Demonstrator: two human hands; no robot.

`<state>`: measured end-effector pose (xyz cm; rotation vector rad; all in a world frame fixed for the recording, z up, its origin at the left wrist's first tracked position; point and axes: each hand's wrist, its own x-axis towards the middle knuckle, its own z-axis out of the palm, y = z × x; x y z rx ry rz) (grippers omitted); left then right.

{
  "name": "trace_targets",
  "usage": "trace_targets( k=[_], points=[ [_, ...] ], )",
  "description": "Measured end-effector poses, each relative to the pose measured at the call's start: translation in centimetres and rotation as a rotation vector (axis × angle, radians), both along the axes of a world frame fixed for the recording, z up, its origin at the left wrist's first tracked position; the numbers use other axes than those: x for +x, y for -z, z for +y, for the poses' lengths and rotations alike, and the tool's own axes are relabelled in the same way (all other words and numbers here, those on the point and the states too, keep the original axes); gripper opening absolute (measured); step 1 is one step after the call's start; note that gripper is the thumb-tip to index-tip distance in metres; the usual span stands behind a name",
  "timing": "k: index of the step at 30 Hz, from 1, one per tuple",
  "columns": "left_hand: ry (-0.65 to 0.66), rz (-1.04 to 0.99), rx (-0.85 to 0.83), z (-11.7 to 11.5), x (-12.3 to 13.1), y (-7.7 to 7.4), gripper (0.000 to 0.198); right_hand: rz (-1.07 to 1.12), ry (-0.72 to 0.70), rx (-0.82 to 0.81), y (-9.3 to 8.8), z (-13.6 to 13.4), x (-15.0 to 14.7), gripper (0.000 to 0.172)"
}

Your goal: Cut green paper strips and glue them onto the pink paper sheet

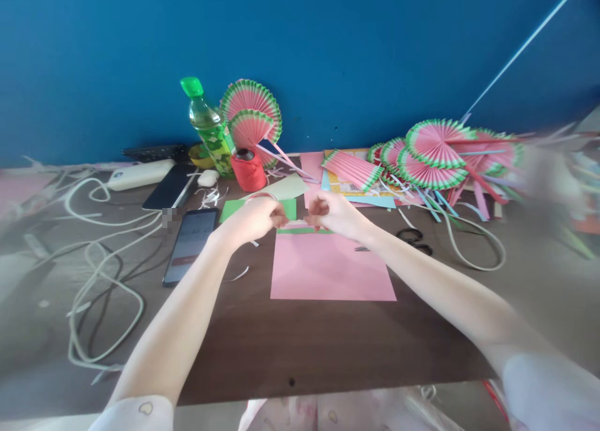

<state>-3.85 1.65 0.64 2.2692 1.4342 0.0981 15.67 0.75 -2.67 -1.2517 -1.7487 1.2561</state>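
Note:
My left hand (257, 217) and my right hand (334, 213) are both pinched closed at the far edge of a pink paper sheet (330, 270) that lies flat on the dark table (262, 343). The far edge carries a green strip (304, 230), and the fingertips grip the folded edge between them. A ring of tape (260, 197) sits just behind my left hand, on a green sheet (234, 207).
A phone (190, 245) lies left of the paper, with white cables (100, 275) looping beyond it. Behind stand a green bottle (210, 128), a red spool (248, 168) and pleated watermelon-pattern paper fans (438, 153). Scissors (415, 238) lie to the right.

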Motion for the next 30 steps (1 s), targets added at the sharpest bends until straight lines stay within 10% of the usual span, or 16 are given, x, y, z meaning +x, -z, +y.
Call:
trace_targets(
  k=[30],
  points=[
    [-0.030, 0.201, -0.045, 0.2, 0.0, 0.9, 0.024, -0.378, -0.035, 0.130, 0.2, 0.1, -2.0, 0.012]
  ],
)
